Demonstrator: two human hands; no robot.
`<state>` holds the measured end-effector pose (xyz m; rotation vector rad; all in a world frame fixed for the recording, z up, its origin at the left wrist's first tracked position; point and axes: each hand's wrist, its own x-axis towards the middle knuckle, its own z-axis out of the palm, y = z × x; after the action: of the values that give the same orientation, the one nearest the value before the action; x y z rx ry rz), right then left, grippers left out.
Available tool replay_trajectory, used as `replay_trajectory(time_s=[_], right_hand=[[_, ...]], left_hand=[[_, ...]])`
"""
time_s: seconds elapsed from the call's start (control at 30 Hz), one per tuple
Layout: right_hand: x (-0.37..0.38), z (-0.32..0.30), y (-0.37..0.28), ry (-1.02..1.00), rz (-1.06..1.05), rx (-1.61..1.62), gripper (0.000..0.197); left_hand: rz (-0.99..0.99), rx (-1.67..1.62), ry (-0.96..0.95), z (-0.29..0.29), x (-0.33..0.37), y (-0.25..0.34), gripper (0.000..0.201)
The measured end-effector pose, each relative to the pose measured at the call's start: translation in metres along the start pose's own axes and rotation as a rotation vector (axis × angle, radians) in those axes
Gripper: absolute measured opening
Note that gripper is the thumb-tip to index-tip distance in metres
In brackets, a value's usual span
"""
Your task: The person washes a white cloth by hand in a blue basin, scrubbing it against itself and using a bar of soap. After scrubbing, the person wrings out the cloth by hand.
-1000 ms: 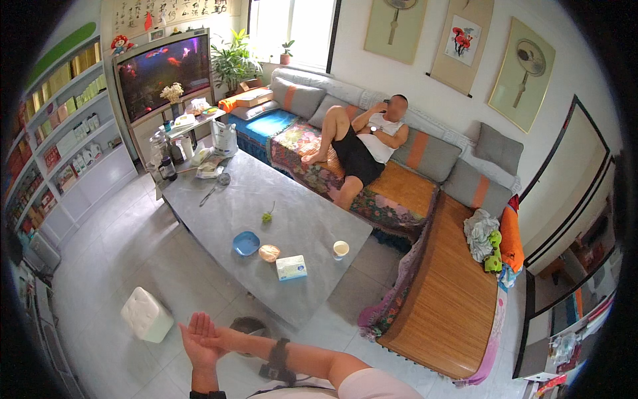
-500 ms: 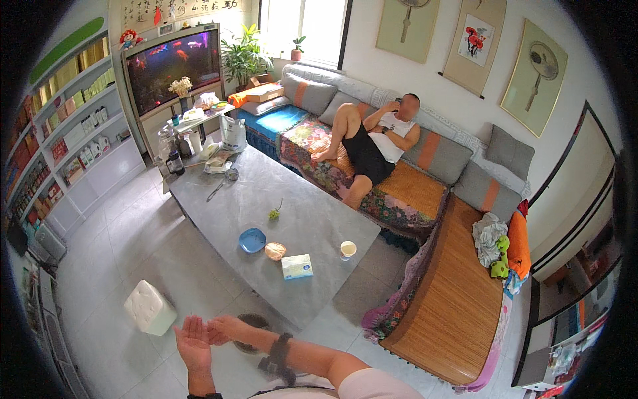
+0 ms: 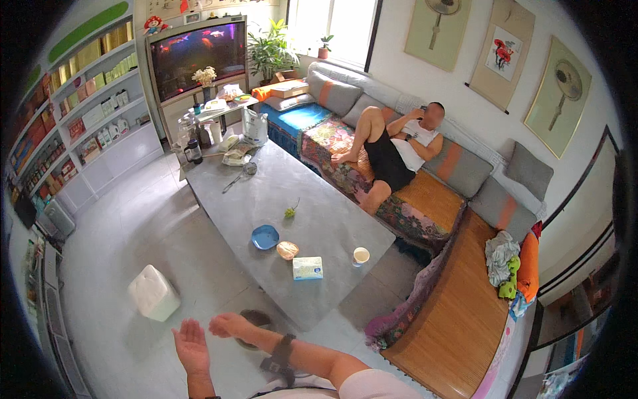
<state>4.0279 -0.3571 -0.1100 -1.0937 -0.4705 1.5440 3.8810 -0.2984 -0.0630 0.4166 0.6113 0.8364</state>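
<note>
My left hand (image 3: pixel 192 348) is raised over the floor near the lower edge, palm up, its fingers stretched out with nothing visible on them. Just to its right, my right hand (image 3: pixel 228 326) has its fingers curled together; whatever they hold, if anything, is too small or hidden to make out. A narrow gap separates the two hands. Behind my right hand and wrist, partly covered by them, a dark round bin (image 3: pixel 256 318) stands on the floor. My right forearm wears a dark strap with a small device (image 3: pixel 279 352).
Ahead is a grey table (image 3: pixel 319 233) with a blue dish (image 3: pixel 265 237), a round tan item (image 3: pixel 287 250), a tissue pack (image 3: pixel 307 268), a paper cup (image 3: pixel 360 257) and a green sprig (image 3: pixel 290 211). A white stool (image 3: pixel 154 292) stands left; a person (image 3: pixel 399 146) reclines on the sofa (image 3: pixel 425 199).
My right hand has drawn away from my left, which it met half a second ago. The room has shifted slightly right in view as my head turned.
</note>
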Motion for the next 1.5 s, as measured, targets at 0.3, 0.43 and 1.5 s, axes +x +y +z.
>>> replay_trajectory(time_s=[0.3, 0.43, 1.5], right_hand=[[0.008, 0.022, -0.017, -0.270, -0.257, 0.511, 0.046], [0.001, 0.048, -0.016, -0.352, -0.238, 0.545, 0.052], [-0.002, -0.021, 0.024, -0.067, 0.090, 0.380, 0.054]], left_hand=[[0.007, 0.195, -0.255, 0.011, -0.005, -0.040, 0.038], [-0.136, 0.146, -0.313, 0.014, 0.003, -0.056, 0.030], [0.192, 0.115, 0.165, -0.002, -0.031, 0.001, 0.030]])
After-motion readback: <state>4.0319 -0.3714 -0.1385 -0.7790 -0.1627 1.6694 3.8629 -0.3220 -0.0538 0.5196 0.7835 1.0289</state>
